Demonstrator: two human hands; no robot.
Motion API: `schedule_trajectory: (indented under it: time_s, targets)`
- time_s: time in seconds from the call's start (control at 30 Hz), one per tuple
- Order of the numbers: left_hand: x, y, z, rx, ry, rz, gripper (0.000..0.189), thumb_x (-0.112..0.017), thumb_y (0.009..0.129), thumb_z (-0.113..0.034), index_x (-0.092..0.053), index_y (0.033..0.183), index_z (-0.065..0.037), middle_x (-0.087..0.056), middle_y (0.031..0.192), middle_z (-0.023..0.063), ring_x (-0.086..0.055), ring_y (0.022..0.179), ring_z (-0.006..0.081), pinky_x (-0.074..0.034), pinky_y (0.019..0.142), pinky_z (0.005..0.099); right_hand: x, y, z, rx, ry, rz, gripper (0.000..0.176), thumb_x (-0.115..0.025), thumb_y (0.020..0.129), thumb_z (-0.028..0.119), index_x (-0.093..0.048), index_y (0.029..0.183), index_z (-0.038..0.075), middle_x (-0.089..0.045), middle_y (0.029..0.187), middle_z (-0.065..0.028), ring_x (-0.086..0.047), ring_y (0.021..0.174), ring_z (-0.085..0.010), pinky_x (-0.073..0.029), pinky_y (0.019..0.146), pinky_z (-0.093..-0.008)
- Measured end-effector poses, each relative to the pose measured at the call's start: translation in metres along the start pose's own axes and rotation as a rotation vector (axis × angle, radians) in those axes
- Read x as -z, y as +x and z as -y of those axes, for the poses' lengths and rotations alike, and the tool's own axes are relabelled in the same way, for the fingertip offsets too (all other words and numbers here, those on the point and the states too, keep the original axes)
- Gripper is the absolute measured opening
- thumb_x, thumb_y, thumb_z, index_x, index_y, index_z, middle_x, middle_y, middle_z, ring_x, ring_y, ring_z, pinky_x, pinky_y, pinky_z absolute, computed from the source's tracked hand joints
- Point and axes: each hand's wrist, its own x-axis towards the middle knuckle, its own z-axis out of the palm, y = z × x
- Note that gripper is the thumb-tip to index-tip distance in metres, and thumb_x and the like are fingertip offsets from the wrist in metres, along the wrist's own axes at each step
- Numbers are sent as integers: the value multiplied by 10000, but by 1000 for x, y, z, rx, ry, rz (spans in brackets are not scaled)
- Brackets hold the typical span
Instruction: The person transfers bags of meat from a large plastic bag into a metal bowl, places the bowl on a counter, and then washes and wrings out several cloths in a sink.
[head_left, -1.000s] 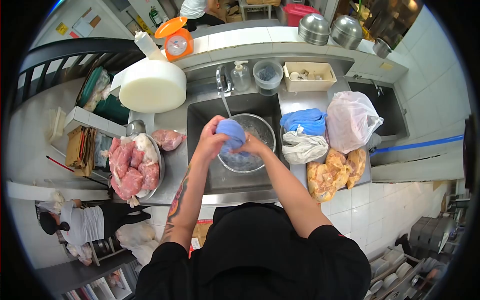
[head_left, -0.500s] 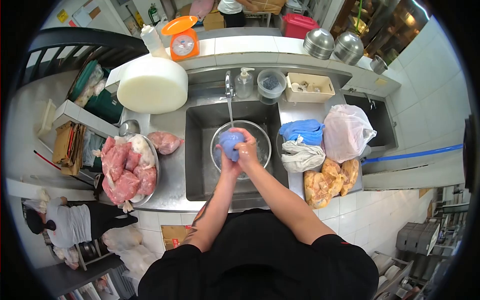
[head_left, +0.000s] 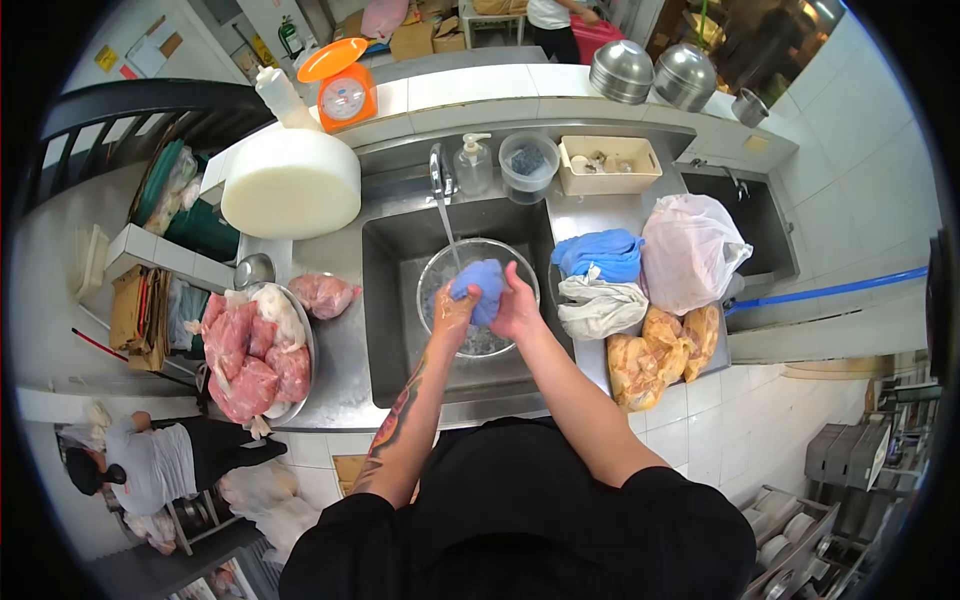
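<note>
A wet, crumpled blue-violet cloth [head_left: 484,284] is bunched up over a clear round bowl [head_left: 484,354] in the sink. My left hand [head_left: 453,312] grips it from the left, fingers closed round its lower side. At its right edge is my right hand [head_left: 517,306], fingers apart and palm turned toward the cloth; some of its fingers are hidden. Water runs from the faucet [head_left: 437,172] into the bowl, just behind the cloth. The bowl rests inside the dark sink basin [head_left: 390,370] with water in it.
Left of the sink lie a bagged piece of meat [head_left: 323,297] and a heaped bowl of raw meat [head_left: 240,350]. On the right are blue cloths [head_left: 598,253], a whitish cloth [head_left: 602,305], a white plastic bag [head_left: 690,250] and bagged yellowish meat [head_left: 640,365]. Behind stands a soap pump [head_left: 473,168].
My right hand has opened and shifted right, off its wrap round the cloth. My left hand now grips the cloth from the left. The whole view has tilted slightly.
</note>
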Motion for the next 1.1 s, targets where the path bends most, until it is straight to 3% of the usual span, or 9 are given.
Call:
schedule_trajectory:
  time_s: [0.1, 0.27, 0.4, 0.53, 0.63, 0.73, 0.9, 0.97, 1.1]
  targets:
    - [2, -10, -5, -92, 442, 58, 849, -769, 698, -638, -597, 1241, -9, -649, 1194, 82, -645, 1063, 186, -518, 950, 360, 5, 42, -4, 42, -35, -111, 491, -585, 954, 470, -638, 1131, 15, -669, 1180, -159, -640, 1114, -320, -518, 959, -496]
    - [2, -1, -9, 64, -452, -335, 727, -647, 854, -619, -549, 1287, -44, -617, 1271, 100, -609, 1163, 250, -471, 1034, 417, -2, 62, -14, 193, 8, 43, 287, -627, 817, 60, -660, 1102, 45, -679, 1128, -159, -679, 1021, -327, -559, 904, -474]
    - [24, 16, -25, 274, -640, -117, 687, -662, 879, -565, -520, 1294, -36, -595, 1297, 131, -607, 1172, 287, -478, 1030, 450, -1, 51, -7, 372, -169, 259, 401, -636, 779, -90, -653, 1163, 24, -645, 1234, -145, -623, 1165, -313, -523, 992, -453]
    - [30, 28, -49, 201, -124, -185, 490, -736, 902, -384, -604, 1207, -24, -669, 1152, 107, -661, 1037, 256, -526, 926, 401, 12, 33, 15, 355, -931, 178, 543, -653, 889, -1, -529, 1409, 90, -546, 1395, -115, -536, 1289, -313, -472, 1039, -546]
    - [19, 29, -73, 45, 374, -5, 277, -803, 840, -219, -703, 1037, -51, -713, 960, 72, -690, 878, 223, -540, 807, 328, 25, 20, 24, -61, -654, 135, 590, -670, 939, 139, -438, 1482, 125, -466, 1477, -113, -522, 1306, -315, -459, 1035, -584]
    - [16, 38, -78, -603, 1166, 664, 320, -810, 663, -148, -707, 954, -66, -660, 907, 116, -644, 909, 336, -539, 780, 392, 14, 15, 19, -188, -326, 140, 666, -627, 949, 456, -407, 1491, 140, -447, 1494, -128, -534, 1286, -344, -474, 987, -612]
    - [1, 29, -68, -788, 1338, 1274, 302, -781, 597, -89, -679, 880, -97, -630, 994, 112, -626, 1008, 321, -509, 894, 411, 28, 54, -27, -219, -53, -1, 720, -585, 909, 631, -505, 1387, 98, -567, 1375, -168, -569, 1239, -367, -485, 999, -538]
    - [3, 25, -67, -842, 1433, 1423, 312, -777, 577, -81, -675, 872, -91, -630, 1045, 111, -623, 1023, 309, -497, 928, 409, 3, 36, -38, -148, -124, 197, 615, -611, 927, 554, -560, 1285, 56, -635, 1277, -174, -607, 1186, -348, -492, 1006, -477]
    - [23, 17, -74, -761, 1322, 920, 251, -797, 624, -105, -657, 830, -70, -643, 1005, 107, -634, 961, 303, -512, 885, 407, 28, 71, -53, -22, 187, 295, 431, -626, 944, 363, -579, 1241, 54, -638, 1266, -165, -619, 1161, -327, -503, 993, -482]
